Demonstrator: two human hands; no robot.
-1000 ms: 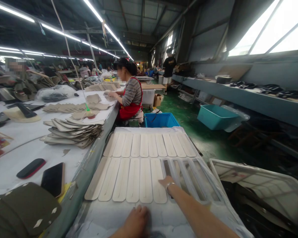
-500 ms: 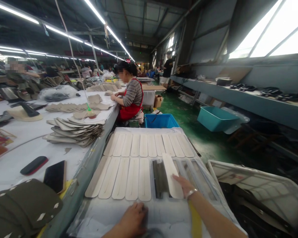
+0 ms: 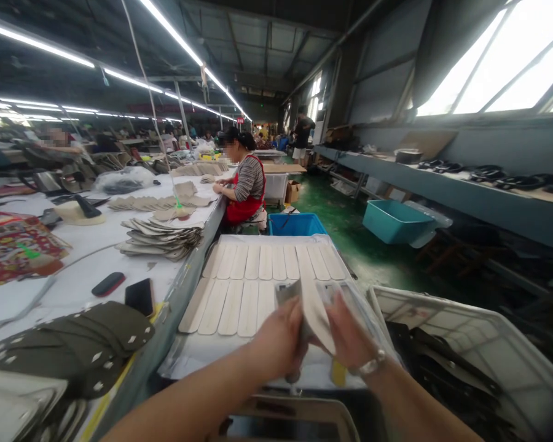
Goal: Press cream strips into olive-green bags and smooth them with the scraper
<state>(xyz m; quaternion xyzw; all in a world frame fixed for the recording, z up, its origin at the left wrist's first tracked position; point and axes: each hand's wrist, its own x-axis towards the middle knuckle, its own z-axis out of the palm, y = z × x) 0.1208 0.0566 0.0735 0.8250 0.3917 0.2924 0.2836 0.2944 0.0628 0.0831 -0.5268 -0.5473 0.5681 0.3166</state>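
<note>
While lights [image 3: 171,31] glow overhead, strips [image 3: 249,309] line white sheeting [image 3: 212,353].

Strips [image 3: 249,307] in two rows on worktop [image 3: 221,347], phone [image 3: 139,297] on table [image 3: 90,245] at left, crate [image 3: 479,331] at right

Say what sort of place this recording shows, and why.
Probably a factory workshop, though the product isn't clear: overhead tube lights run in long lines, a co-worker sits at a long worktable bearing a stack of similar flat pieces, and pale strips lie in two rows.
</note>
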